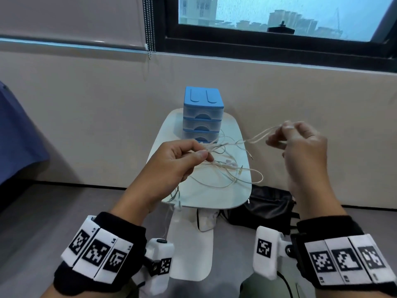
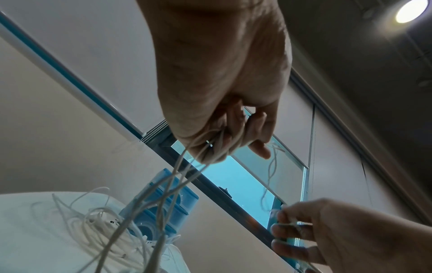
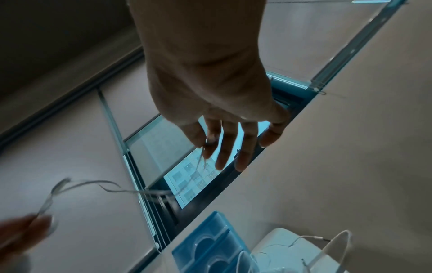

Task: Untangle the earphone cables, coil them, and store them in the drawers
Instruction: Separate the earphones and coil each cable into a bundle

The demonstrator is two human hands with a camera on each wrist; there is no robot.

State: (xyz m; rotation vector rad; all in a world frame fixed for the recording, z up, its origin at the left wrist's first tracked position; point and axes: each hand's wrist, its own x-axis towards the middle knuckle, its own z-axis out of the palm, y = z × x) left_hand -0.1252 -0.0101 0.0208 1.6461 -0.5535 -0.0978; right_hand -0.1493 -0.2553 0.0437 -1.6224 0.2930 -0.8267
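White table [image 1: 234, 196], tangled earphone cables [image 1: 217, 166]; right hand [image 3: 210, 96] grip motion-blurred.

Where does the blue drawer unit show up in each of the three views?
Head: drawer unit stands centre frame, at the far end of the white table, behind the cables.
Left wrist: lower centre, tilted, partly hidden behind hanging cable strands.
Right wrist: bottom edge, right of centre, cut off by the frame.
Shared landmark: the window, behind the unit in every view.
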